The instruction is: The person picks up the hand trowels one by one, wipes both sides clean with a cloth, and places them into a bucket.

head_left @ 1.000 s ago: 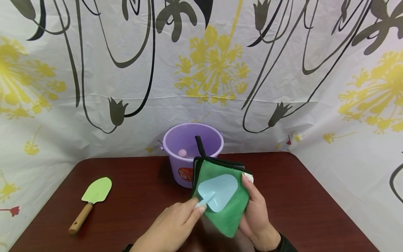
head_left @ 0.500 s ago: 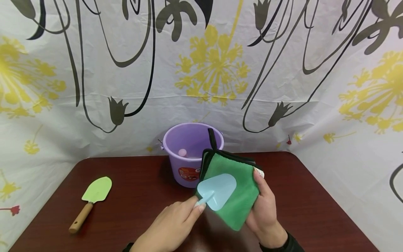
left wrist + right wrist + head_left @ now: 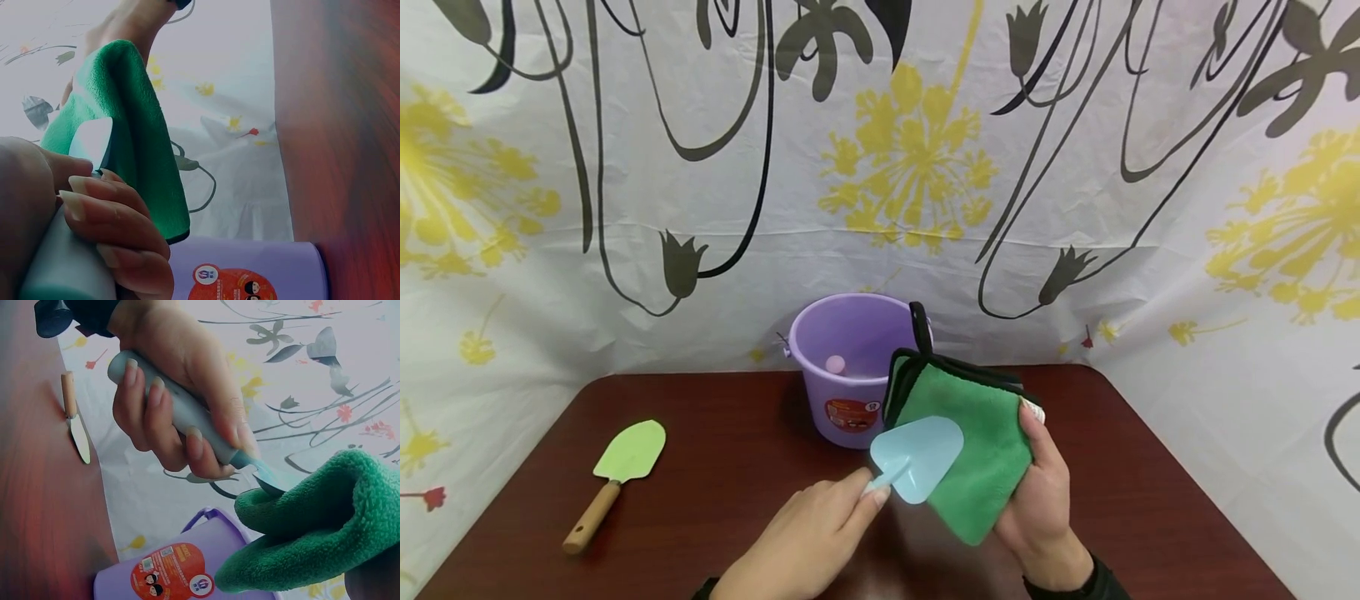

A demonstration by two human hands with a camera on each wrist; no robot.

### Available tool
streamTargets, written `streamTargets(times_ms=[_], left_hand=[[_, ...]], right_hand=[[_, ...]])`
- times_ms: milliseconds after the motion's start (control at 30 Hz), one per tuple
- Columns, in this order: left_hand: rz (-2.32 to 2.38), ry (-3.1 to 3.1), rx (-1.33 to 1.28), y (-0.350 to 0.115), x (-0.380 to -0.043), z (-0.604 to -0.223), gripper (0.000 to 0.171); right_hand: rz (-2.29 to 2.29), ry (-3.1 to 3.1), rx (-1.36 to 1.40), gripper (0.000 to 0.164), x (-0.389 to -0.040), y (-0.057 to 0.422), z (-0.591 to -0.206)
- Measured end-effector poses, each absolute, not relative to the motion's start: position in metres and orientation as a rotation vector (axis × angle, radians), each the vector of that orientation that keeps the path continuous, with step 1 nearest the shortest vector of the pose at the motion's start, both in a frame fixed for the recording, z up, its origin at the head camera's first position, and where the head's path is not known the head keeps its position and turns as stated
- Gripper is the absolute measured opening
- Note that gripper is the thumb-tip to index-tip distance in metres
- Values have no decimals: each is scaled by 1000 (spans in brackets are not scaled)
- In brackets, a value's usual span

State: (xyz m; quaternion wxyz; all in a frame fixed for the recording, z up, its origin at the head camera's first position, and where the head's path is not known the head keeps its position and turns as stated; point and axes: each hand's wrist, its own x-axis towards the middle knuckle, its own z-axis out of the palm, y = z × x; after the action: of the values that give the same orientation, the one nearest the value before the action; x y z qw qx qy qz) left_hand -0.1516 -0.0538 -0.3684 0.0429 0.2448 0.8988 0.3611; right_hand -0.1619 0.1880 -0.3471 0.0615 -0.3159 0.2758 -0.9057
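My left hand [image 3: 808,529] grips the handle of a light blue toy trowel [image 3: 925,454], its fingers wrapped round the grip in the right wrist view. The blade is raised and overlaps the cloth in the head view. My right hand [image 3: 1041,508] holds a folded green cloth [image 3: 977,442] with black edging and a black hanging loop, thumb on its front near a white label. Most of the right fingers are hidden behind the cloth. In the right wrist view the fluffy folds of the cloth [image 3: 306,531] lie beside the trowel's neck.
A purple bucket [image 3: 820,358] with a red label stands at the back of the dark red table [image 3: 730,450], a pink rounded thing [image 3: 835,364] inside it. A green trowel [image 3: 632,452] with a wooden handle lies at the left. Behind hangs a patterned white curtain [image 3: 850,192].
My right hand has moved to the right and slightly up with the cloth, sliding it away from behind the trowel blade. The left hand and the trowel have stayed almost in place.
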Motion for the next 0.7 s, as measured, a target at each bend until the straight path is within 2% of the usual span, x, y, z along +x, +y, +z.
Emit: streamTargets(times_ms=[333, 700], left_hand=[[1113, 2706, 751, -53, -151, -370, 33], [1129, 2609, 734, -54, -151, -371, 32]], right_hand=[[-2600, 671, -947, 59, -163, 180, -347], [-2643, 910, -755, 47, -162, 172, -352]])
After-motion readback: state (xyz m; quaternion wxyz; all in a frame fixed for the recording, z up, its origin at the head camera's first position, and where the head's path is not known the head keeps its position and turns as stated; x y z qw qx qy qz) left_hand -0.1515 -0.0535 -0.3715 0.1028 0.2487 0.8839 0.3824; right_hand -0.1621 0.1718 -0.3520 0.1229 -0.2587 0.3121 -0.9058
